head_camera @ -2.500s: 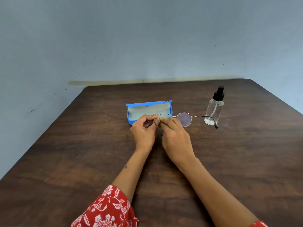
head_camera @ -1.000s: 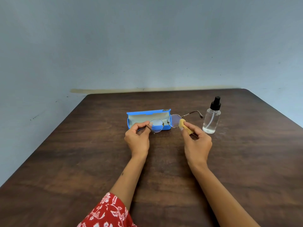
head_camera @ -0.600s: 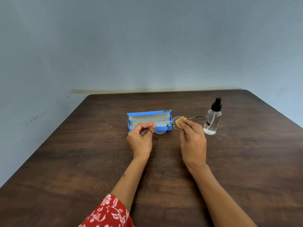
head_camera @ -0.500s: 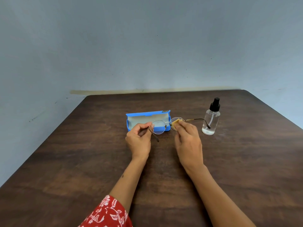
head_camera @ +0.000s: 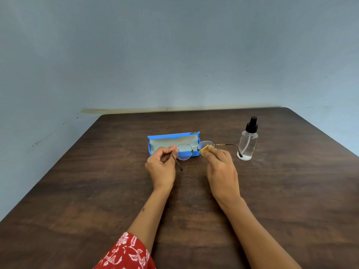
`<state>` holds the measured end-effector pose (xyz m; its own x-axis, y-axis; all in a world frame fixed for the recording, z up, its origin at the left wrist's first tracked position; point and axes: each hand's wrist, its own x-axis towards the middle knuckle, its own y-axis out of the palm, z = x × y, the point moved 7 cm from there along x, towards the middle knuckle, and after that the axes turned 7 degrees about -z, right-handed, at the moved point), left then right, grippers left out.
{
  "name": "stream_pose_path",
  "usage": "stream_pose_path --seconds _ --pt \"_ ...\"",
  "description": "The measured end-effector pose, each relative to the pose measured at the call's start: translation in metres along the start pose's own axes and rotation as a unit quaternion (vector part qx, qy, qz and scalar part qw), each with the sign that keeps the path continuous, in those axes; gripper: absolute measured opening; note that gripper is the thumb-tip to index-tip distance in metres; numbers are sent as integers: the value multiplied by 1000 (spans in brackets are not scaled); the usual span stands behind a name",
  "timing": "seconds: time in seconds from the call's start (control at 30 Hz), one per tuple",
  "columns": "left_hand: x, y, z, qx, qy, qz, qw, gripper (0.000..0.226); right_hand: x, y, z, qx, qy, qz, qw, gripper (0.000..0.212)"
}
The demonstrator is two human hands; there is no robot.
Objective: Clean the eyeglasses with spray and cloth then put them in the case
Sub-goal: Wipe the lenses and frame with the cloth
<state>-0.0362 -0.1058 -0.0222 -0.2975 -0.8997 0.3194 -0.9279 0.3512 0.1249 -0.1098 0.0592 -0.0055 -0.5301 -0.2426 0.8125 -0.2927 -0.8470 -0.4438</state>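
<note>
1. Left hand (head_camera: 162, 168) pinches the glasses (head_camera: 191, 151) by the left hinge, held above the table (head_camera: 97, 191) in front of the open blue case (head_camera: 155, 137).
2. Right hand (head_camera: 221, 171) pinches a yellow cloth (head_camera: 205, 148) on the right lens.
3. Spray bottle (head_camera: 247, 141) stands to the right.

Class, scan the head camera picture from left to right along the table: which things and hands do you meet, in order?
Blue case → left hand → eyeglasses → yellow cloth → right hand → spray bottle.
</note>
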Motion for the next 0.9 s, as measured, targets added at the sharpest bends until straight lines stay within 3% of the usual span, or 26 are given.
stream_pose_path --seconds 0.13,0.27,0.47,0.63,0.8,0.9 --pt "0 0 -1 5 4 -5 1000 9 3 -4 -12 3 50 -17 999 32" --pt "0 0 -1 2 3 -3 1000 11 -2 6 5 2 -6 16 1000 31" --pt "2 0 1 -2 -4 -3 1000 11 5 -1 -9 -5 39 -9 999 34" --pt "0 0 0 6 4 -3 1000 10 -3 9 8 -4 -19 28 999 33" --pt "0 0 -3 -1 -1 -4 1000 9 2 0 -9 5 53 8 999 38" --pt "-2 2 -4 4 4 -2 1000 9 0 2 -3 -1 32 14 999 40"
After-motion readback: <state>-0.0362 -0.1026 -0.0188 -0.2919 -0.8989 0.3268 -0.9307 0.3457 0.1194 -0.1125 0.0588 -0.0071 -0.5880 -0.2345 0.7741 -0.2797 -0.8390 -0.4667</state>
